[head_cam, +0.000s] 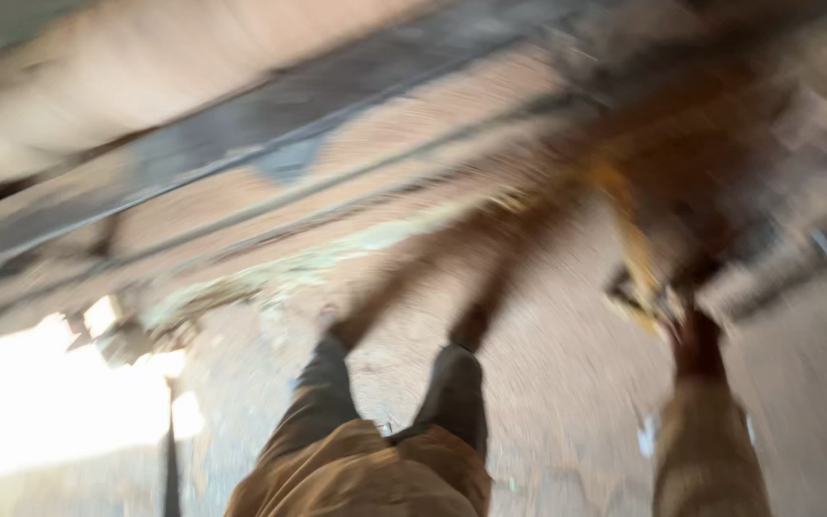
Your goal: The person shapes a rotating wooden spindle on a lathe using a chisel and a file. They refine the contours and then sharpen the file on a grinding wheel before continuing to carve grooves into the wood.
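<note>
Whole frame motion-smeared. I can't resolve my right hand point(696, 335) or whether it grips the yellowish thing point(638, 278). Left hand out of view. Legs point(385, 421) cut off at bottom edge.

Through heavy motion blur I look down at my own legs point(390, 412) in dark trousers on a gritty floor point(547, 383), my right arm point(705, 440) in a tan sleeve reaching toward a blurred yellowish object point(643, 278).

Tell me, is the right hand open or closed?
Cannot tell. The right arm, in a tan sleeve, reaches forward toward a yellowish object, but the blur hides the right hand and its fingers.
</note>
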{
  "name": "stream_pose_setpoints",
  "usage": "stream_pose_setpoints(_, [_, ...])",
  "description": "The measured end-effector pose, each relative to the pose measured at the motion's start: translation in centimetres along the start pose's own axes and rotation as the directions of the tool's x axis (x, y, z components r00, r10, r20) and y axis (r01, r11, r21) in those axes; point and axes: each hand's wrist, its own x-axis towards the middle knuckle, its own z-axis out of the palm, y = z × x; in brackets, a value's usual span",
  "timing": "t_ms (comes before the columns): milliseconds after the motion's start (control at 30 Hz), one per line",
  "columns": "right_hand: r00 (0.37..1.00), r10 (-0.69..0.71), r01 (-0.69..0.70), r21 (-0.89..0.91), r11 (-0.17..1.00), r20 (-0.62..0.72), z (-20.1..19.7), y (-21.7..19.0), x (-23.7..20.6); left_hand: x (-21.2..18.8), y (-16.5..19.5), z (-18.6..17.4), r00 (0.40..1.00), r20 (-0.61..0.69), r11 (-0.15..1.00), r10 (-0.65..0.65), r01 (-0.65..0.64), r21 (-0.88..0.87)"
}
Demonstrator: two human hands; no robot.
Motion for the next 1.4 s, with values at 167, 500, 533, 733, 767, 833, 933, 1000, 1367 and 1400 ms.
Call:
stream_pose_setpoints(167, [0.939,-0.101,0.094,0.039,0.995,0.329,2.9,-10.7,-3.5,-3.0,-3.5,-1.1,0.986,-0.094,0.99,0.14,-0.138,0.027])
stream_pose_setpoints(500, [0.389,-0.663,0.004,0.719,0.695,0.639,3.1,-34.5,-20.1,-1.7,8.4,-3.3,0.696,-0.185,0.568,0.693,-0.686,-0.455])
stream_pose_setpoints(533, [0.412,-0.719,-0.007,0.792,0.611,0.559,2.5,-36.5,-20.9,-1.1,9.9,-3.5,0.667,-0.183,0.508,0.722,-0.691,-0.513])
stream_pose_setpoints(733, [0.693,-0.684,0.165,0.875,0.456,0.226,4.5,-45.9,-20.9,3.2,16.5,-7.2,0.304,-0.089,0.163,0.948,-0.71,-0.686])
stream_pose_setpoints(767, [0.764,-0.61,0.199,0.822,0.533,0.21,5.0,-46.9,-20.5,3.7,16.5,-8.5,0.243,-0.131,0.153,0.961,-0.863,-0.482])
stream_pose_setpoints(833, [0.885,-0.436,0.21,0.696,0.686,0.163,5.3,-48.9,-20.5,5.5,15.6,-12.7,-0.004,-0.2,-0.025,0.98,-0.995,-0.102])
stream_pose_setpoints(933, [0.884,-0.43,0.191,0.698,0.69,0.183,3.6,-49.6,-21.3,7.9,12.6,-18.7,0.228,-0.123,0.197,0.966,-0.954,-0.225])
stream_pose_setpoints(1000, [0.849,-0.469,0.163,0.724,0.671,0.244,2.7,-50.7,-22.7,9.4,11.2,-22.1,0.069,-0.395,0.098,0.916,-0.994,0.053])
stream_pose_setpoints(1367, [0.638,-0.299,-0.272,0.571,0.775,0.71,1.2,-58.6,-24.9,14.3,16.6,-30.1,-0.307,-0.344,-0.047,0.887,-0.802,0.595])
stream_pose_setpoints(1400, [0.608,-0.315,-0.299,0.578,0.759,0.729,0.8,-58.7,-24.8,14.6,16.7,-30.1,-0.315,-0.341,-0.024,0.886,-0.765,0.644])
